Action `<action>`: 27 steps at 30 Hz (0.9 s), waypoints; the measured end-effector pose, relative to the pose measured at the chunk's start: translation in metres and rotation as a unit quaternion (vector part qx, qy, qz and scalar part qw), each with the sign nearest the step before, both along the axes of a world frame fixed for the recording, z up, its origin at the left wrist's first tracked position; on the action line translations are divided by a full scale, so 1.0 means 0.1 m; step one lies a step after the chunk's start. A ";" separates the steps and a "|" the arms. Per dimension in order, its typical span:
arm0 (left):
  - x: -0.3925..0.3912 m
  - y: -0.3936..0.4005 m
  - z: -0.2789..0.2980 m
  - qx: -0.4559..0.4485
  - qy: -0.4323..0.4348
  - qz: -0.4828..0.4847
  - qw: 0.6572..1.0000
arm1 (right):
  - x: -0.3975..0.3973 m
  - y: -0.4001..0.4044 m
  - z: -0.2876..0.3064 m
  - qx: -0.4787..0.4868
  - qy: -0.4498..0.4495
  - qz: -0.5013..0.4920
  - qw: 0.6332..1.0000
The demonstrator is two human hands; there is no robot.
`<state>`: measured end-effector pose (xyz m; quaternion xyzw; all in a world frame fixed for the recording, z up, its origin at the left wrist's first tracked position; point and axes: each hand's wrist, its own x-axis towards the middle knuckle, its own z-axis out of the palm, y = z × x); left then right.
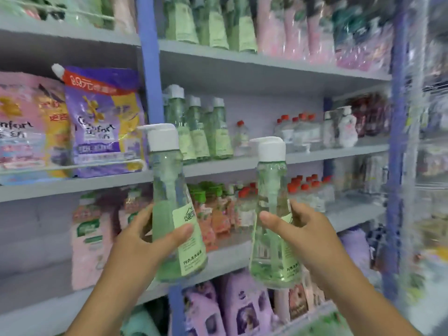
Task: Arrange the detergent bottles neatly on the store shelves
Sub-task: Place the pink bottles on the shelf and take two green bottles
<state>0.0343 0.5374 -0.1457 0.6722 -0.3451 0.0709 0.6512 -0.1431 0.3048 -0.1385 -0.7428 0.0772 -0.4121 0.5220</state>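
My left hand (150, 235) grips a clear green detergent bottle (171, 195) with a white pump cap and a pale green label. My right hand (299, 229) grips a second bottle of the same kind (271, 253). Both bottles are upright, slightly tilted, held in front of the shelves at chest height. On the middle shelf (266, 158) behind them stand several matching green bottles (197, 128) in a group at its left end.
Purple and pink softener pouches (101, 122) fill the left bay. Small clear bottles with red caps (295, 130) stand to the right on the middle shelf. A blue upright post (151, 76) divides the bays. Lower shelves hold orange, pink and lilac packs.
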 end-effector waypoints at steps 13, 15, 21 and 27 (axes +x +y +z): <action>0.00 -1.80 1.22 0.023 -0.106 0.051 0.993 | 0.06 -1.51 1.20 -0.044 -0.045 0.033 0.997; 0.22 -2.03 1.32 0.024 -0.112 0.082 0.990 | 0.26 -1.72 1.40 -0.053 -0.065 0.044 0.995; 0.86 -2.46 1.47 0.026 -0.077 0.172 0.982 | 1.18 -2.24 1.84 -0.058 -0.058 0.074 0.994; 1.10 -2.55 1.47 0.028 -0.054 0.207 0.976 | 2.05 -2.49 1.81 -0.042 -0.039 0.145 0.988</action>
